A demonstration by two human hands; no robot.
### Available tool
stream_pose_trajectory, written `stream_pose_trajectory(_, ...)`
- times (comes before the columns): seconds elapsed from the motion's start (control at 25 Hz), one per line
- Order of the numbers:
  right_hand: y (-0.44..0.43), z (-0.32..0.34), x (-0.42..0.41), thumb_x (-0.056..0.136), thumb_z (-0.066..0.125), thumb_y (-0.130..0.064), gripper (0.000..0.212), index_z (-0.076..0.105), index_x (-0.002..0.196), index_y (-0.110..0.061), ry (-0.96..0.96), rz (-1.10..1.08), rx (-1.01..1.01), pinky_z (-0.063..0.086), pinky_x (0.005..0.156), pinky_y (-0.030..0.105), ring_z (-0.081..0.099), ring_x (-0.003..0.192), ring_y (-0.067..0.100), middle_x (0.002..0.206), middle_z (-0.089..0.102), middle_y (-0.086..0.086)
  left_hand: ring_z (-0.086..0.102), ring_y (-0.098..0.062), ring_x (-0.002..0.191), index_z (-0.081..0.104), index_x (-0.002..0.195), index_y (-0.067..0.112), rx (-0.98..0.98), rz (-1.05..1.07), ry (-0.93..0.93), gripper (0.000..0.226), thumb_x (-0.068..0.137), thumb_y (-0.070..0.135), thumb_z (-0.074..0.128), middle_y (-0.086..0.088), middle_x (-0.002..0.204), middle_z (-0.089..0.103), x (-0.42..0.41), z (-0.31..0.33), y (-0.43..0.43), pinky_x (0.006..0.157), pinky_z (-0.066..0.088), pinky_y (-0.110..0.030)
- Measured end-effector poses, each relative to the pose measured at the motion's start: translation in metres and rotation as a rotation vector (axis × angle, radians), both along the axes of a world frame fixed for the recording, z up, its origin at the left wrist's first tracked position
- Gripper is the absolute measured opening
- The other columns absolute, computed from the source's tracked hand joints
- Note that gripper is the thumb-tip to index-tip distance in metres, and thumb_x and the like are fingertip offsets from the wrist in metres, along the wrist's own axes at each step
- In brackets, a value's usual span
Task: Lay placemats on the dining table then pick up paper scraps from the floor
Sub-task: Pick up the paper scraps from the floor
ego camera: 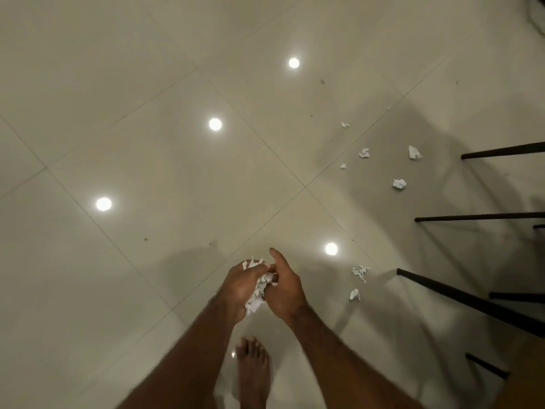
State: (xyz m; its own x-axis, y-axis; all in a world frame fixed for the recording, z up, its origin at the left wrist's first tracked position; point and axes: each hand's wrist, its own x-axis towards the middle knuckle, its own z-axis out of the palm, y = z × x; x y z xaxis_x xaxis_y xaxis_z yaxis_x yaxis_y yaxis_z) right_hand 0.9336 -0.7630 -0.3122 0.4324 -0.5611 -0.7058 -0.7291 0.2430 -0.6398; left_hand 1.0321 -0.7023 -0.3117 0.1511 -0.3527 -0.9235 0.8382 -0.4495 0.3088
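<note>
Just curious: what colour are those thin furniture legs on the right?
Black, clearest in the head view.

Glossy tiled floor (147, 84) mirrors ceiling lights (215, 124); black furniture legs (472, 302) stand right.

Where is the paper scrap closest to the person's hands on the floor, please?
In the head view, that paper scrap lies on the floor tiles right of the right hand, just below a shredded scrap and near a black chair leg.

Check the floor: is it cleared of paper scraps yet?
Not cleared. Scraps lie on the floor near the chair legs; left hand and right hand hold a wad.
</note>
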Motion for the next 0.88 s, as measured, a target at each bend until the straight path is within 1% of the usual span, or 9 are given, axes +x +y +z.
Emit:
stream_pose_trajectory(0.08,-0.006,0.012,0.007,0.088,0.058,-0.004,0.078,0.023,0.154,-0.029,0.008,0.000,0.009,0.044,0.088,0.010,0.060,0.110,0.007,0.127,0.063,-0.003,0.071,-0.030,0.080,0.072,0.093,0.005,0.008,-0.076,-0.069,0.005,0.088,0.007,0.071,-0.024,0.095,0.073,0.007,0.012,-0.015,0.071,0.053,-0.037)
stream_pose_trajectory(0.2,-0.015,0.030,0.018,0.090,0.058,-0.001,0.079,0.022,0.154,-0.029,-0.025,-0.133,-0.062,0.043,0.085,0.004,0.060,0.109,0.009,0.126,0.063,-0.002,0.068,-0.030,0.085,0.072,0.098,0.009,-0.045,-0.131,-0.090,0.010,0.089,0.006,0.068,-0.022,0.093,0.069,0.014,0.022,-0.045,0.078,0.052,-0.042)
stream_pose_trajectory(0.32,-0.033,0.034,0.021,0.093,0.060,-0.007,0.058,0.040,0.146,-0.022,-0.024,-0.378,-0.123,0.051,0.095,0.029,0.061,0.106,0.015,0.118,0.063,0.001,0.069,-0.034,0.086,0.072,0.101,-0.003,-0.065,-0.206,-0.034,0.012,0.091,0.000,0.066,-0.026,0.094,0.071,0.017,0.022,-0.069,0.077,0.055,-0.040)
stream_pose_trajectory(0.44,-0.044,0.018,0.015,0.086,0.051,-0.015,0.069,0.032,0.150,-0.031,0.065,-0.371,-0.210,0.046,0.106,0.038,0.058,0.120,0.016,0.136,0.056,0.004,0.064,-0.032,0.076,0.068,0.093,0.001,-0.050,-0.346,-0.037,0.010,0.084,-0.002,0.068,-0.024,0.086,0.062,0.024,0.014,-0.089,0.066,0.051,-0.035)
stream_pose_trajectory(0.52,-0.051,0.005,0.011,0.080,0.048,-0.014,0.078,0.028,0.151,-0.038,0.090,-0.333,-0.187,0.051,0.098,0.039,0.065,0.107,0.016,0.135,0.056,0.002,0.062,-0.030,0.065,0.062,0.082,0.002,-0.028,-0.403,-0.049,0.011,0.080,-0.008,0.066,-0.022,0.078,0.057,0.029,0.006,-0.098,0.059,0.050,-0.033)
stream_pose_trajectory(0.6,-0.060,-0.011,0.003,0.081,0.063,-0.021,0.079,0.029,0.150,-0.039,0.098,-0.377,-0.154,0.056,0.088,0.036,0.068,0.090,0.012,0.129,0.057,-0.005,0.059,-0.028,0.057,0.056,0.076,0.004,-0.012,-0.461,-0.086,0.018,0.080,-0.013,0.063,-0.018,0.071,0.053,0.027,-0.011,-0.110,0.054,0.049,-0.032)
stream_pose_trajectory(0.68,-0.067,-0.030,-0.012,0.076,0.074,-0.037,0.083,0.032,0.147,-0.038,0.109,-0.400,-0.072,0.057,0.083,0.033,0.066,0.089,0.008,0.124,0.058,-0.011,0.056,-0.025,0.053,0.056,0.079,0.005,-0.004,-0.554,-0.163,0.020,0.079,-0.013,0.062,-0.015,0.067,0.052,0.025,-0.024,-0.123,0.049,0.048,-0.029)
stream_pose_trajectory(0.76,-0.073,-0.065,-0.040,0.075,0.076,-0.043,0.081,0.038,0.145,-0.033,0.201,-0.410,-0.056,0.056,0.084,0.030,0.063,0.095,0.009,0.121,0.059,-0.011,0.053,-0.023,0.056,0.059,0.083,0.009,0.003,-0.659,-0.230,0.019,0.079,-0.008,0.065,-0.010,0.067,0.052,0.021,-0.042,-0.138,0.048,0.049,-0.029)
stream_pose_trajectory(0.88,-0.084,-0.121,-0.097,0.080,0.071,-0.035,0.068,0.045,0.142,-0.023,0.466,-0.489,-0.114,0.051,0.095,0.034,0.062,0.107,0.020,0.125,0.062,0.003,0.049,-0.019,0.058,0.059,0.088,0.012,-0.013,-0.717,-0.310,0.020,0.081,-0.005,0.065,-0.003,0.068,0.052,0.016,-0.073,-0.158,0.044,0.048,-0.025)
